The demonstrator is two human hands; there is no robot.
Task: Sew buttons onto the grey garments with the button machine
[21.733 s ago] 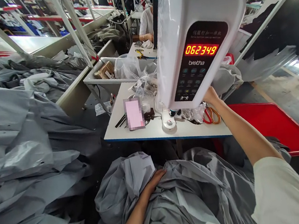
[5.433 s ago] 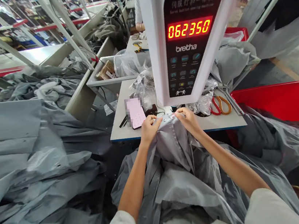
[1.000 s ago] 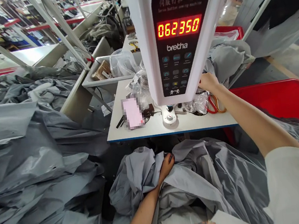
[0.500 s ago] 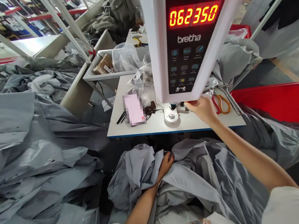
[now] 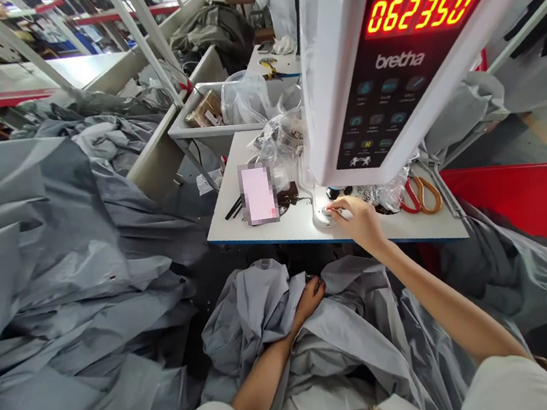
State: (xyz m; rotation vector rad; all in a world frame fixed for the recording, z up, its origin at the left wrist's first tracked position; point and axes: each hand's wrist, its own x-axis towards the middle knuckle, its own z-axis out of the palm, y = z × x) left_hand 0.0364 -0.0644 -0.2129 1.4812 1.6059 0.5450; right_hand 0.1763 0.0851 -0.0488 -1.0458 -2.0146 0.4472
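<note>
While the left hand (image 5: 310, 297) lies over the gray cloth (image 5: 253, 302) bunched close to the camera, the right hand (image 5: 360, 220) reaches across the blue front edge of the white tabletop (image 5: 299, 225) to the round metal base (image 5: 323, 217) of the bretha machine (image 5: 415, 58). Its fingertips come together at the top of that base; whether this grip pinches a small part cannot be told, since the fingers cover the spot. The left grip is bent over a fold, and whether it clutches the fabric cannot be told either.

The gray cloth lies in front of the tabletop and lower than it, its upper folds apart from the blue edge, with a dark gap between. The machine's head, its display (image 5: 419, 11) reading 062350, shows just above the right hand and leaves little height there. Along the front of the tabletop, open room runs between the base and a pink, pixelated item (image 5: 260, 197). To the right, scissors (image 5: 428, 195) with red and orange handles and clear plastic bags (image 5: 392, 189) crowd the space near the hand. Beyond the tabletop's right edge stands a red tray (image 5: 528, 191); leftward, a gray fabric heap (image 5: 51, 315) rises, a dark gap separating it from the bunched cloth.
</note>
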